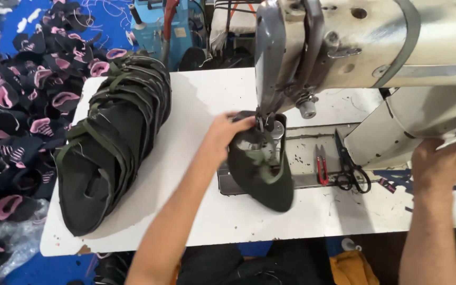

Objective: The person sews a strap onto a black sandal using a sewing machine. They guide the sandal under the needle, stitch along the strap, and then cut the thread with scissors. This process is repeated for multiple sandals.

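1. A heap of dark and pink fabric pieces [22,105] lies off the left edge of the bench [196,211], partly cut off by the frame.
2. A stack of dark shoe uppers with green trim [114,140] rests on the left part of the bench, overlapping so single pieces are hard to tell apart.
3. The left hand [225,132] grips the back edge of a dark shoe upper [262,177] with olive-green binding, which sits on the post under the needle of the sewing machine [365,47]; its lower edge is blurred.
4. Red thread snips [321,166] and black scissors [350,169] lie just beside it.
5. The right hand [444,161] rests curled on the machine's end, fingers hidden behind it, so what it holds I cannot tell.
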